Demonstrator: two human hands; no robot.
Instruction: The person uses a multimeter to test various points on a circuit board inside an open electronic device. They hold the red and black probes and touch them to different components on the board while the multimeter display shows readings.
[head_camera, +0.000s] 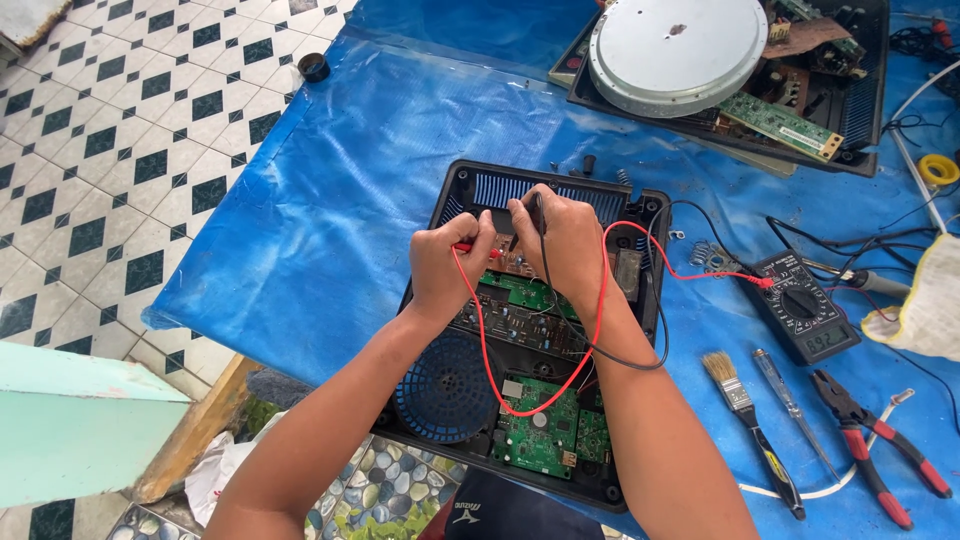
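Fingers: both hands pinch meter probes; the left hand (450, 262) closes on the red probe (466, 247), the right hand (565, 240) on the black probe (539, 215), tips pressed down side by side.
Under the fingertips: a brown circuit board (515, 262) inside the opened black appliance shell (455, 195), directly beneath both hands.
Leads: a red wire (590, 340) and a black wire (640, 365) loop below the right wrist and run right of the fingers to the multimeter (805, 305).
Risk: a probe tip could slip on the crowded solder side and bridge neighbouring points; the slack red loop draped over the green boards (540, 425) might snag on a part if a hand shifts.
Materials: ribbed matt plastic shell, a round blue grille fan (447, 390) below the left wrist, a glossy wrinkled blue tarp (350, 180) beneath.
Right of the fingers: a bristle brush (745, 410), a slim screwdriver (790, 405), red-handled pliers (870, 445).
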